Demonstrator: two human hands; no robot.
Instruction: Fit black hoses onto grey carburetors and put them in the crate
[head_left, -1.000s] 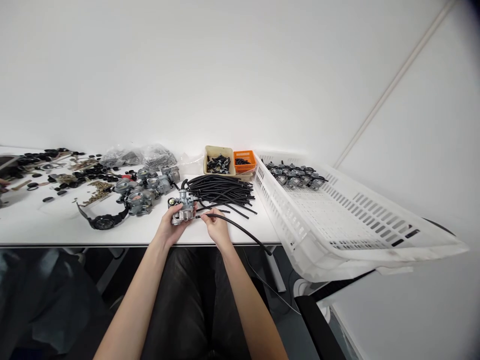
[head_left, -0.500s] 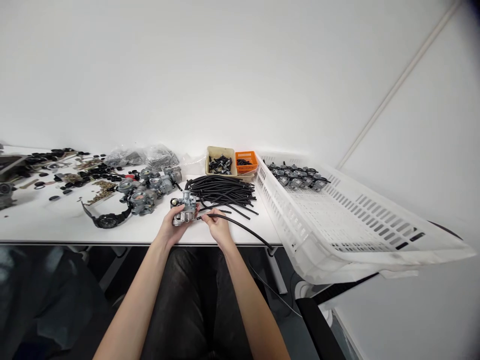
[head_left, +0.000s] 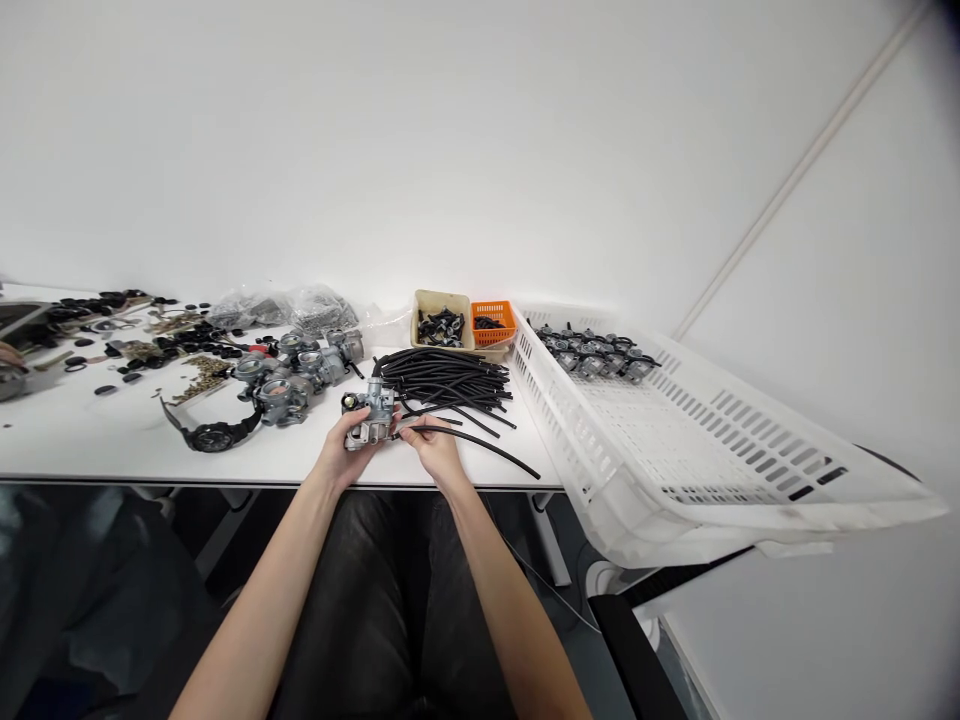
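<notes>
A silver carburetor point(head_left: 377, 405) is gripped in my left hand point(head_left: 346, 447), just above the table's front edge. My right hand point(head_left: 435, 447) pinches a black rubber hose point(head_left: 487, 439) near one end, close against the lower right side of the carburetor. Whether that end sits on a fitting is too small to tell. The rest of the hose stretches out to the right, its free end over the table edge. Behind both hands lies a pile of black hoses point(head_left: 450, 378). Several more carburetors point(head_left: 283, 398) stand to the left of my left hand.
A black wristwatch point(head_left: 214, 437) lies at the front left, near scattered brass parts point(head_left: 202, 380). At the back stand a cream bin point(head_left: 414, 318) and an orange basket point(head_left: 512, 322). The white crate point(head_left: 622, 480) at right holds several carburetors. Another person's hand point(head_left: 9, 354) shows at far left.
The hose's free end has lifted and swung slightly inward; my hands hold nearly the same pose. Another person's hand has come into view at the far left.
</notes>
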